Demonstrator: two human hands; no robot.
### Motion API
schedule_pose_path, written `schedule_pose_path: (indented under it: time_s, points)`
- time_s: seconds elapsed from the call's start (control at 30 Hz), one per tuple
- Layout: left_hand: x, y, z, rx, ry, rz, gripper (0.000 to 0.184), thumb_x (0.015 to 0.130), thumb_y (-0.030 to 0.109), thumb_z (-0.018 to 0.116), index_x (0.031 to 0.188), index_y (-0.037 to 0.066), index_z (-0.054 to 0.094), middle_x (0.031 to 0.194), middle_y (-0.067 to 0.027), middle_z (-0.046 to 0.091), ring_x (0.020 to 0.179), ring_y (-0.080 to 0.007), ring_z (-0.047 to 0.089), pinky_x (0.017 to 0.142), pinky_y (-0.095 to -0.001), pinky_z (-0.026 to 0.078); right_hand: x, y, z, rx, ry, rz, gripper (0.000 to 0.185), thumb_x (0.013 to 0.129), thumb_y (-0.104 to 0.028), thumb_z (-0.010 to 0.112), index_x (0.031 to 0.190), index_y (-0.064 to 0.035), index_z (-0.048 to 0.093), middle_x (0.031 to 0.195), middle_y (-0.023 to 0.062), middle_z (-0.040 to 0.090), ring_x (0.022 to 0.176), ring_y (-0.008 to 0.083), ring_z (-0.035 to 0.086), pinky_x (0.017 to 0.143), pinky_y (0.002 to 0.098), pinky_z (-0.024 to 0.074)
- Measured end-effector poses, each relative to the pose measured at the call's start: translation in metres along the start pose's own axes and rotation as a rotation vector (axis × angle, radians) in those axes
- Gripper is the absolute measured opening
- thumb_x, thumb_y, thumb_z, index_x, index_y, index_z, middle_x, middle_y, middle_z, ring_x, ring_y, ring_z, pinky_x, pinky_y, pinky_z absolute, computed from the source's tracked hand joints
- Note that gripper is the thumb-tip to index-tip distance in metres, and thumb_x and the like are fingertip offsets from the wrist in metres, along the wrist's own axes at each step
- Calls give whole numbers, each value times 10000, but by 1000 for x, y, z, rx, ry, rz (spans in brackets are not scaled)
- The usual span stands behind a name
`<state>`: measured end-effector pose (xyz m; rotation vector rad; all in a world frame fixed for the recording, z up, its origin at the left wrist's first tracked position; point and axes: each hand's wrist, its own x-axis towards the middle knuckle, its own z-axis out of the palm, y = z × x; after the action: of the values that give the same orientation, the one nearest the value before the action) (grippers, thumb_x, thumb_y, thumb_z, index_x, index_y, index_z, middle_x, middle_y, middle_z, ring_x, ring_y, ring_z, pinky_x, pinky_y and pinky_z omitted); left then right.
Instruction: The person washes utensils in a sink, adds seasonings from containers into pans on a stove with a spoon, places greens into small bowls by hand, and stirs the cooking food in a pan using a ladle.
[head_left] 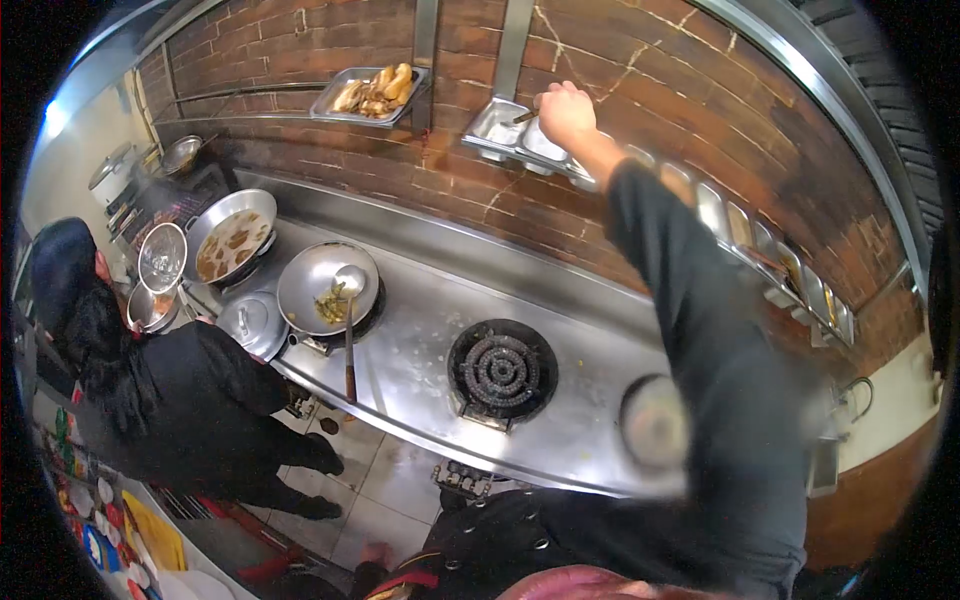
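Observation:
My right hand (567,112) is raised on an outstretched arm over the wall-mounted row of metal seasoning containers. Its fingers are closed, and what they grip is hidden. Just below the hand is a container with white contents (541,142). Beside it, a short brownish handle (525,117) leans in the leftmost container (497,122). I cannot make out my left hand. Down on the counter, a wok (328,285) holds some green food (331,305), and a long-handled ladle (350,330) rests across its rim.
A bare burner (502,370) is in mid-counter, with a blurred round pan (655,420) to its right. At left, a co-worker in black (180,400) stands near a wok of brown liquid (235,240), a strainer (162,257) and a lidded pot (252,325). A food tray (368,98) hangs above.

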<state>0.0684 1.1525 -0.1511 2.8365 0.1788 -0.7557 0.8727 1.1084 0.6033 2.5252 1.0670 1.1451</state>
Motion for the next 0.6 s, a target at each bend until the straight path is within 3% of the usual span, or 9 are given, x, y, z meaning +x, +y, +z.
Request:
schedule_pose_path:
  time_s: [0.2,0.4,0.5,0.6]
  points:
    - [-7,-40,-9,-742,-63,-170,313,891,377,459,977,109,595,829,-77,629,750,-274,616,663,-470,480,28,-24,11,-162,-65,-82,224,866,-189,536,928,-129,743,1031,60,682,1048,230,591,833,397,500]
    - [7,-66,-19,-1714,-219,-378,250,856,362,483,909,136,576,825,-61,599,734,-266,571,624,-449,436,35,-34,-23,-172,-256,-73,247,831,-228,552,928,-92,735,983,109,707,1007,257,646,831,403,522]
    - [18,-75,-26,-2045,-254,-413,220,838,354,495,875,149,566,823,-53,584,726,-262,549,604,-438,414,32,-39,-36,172,-464,221,342,843,-243,537,1044,-22,703,1107,177,681,1120,320,620,921,426,501]
    - [29,-84,-33,-2285,-287,-335,192,820,346,507,841,162,556,821,-45,569,718,-258,526,584,-428,392,28,-28,-20,331,-542,419,385,827,-242,536,1106,-23,685,1195,192,641,1159,328,596,958,411,478]
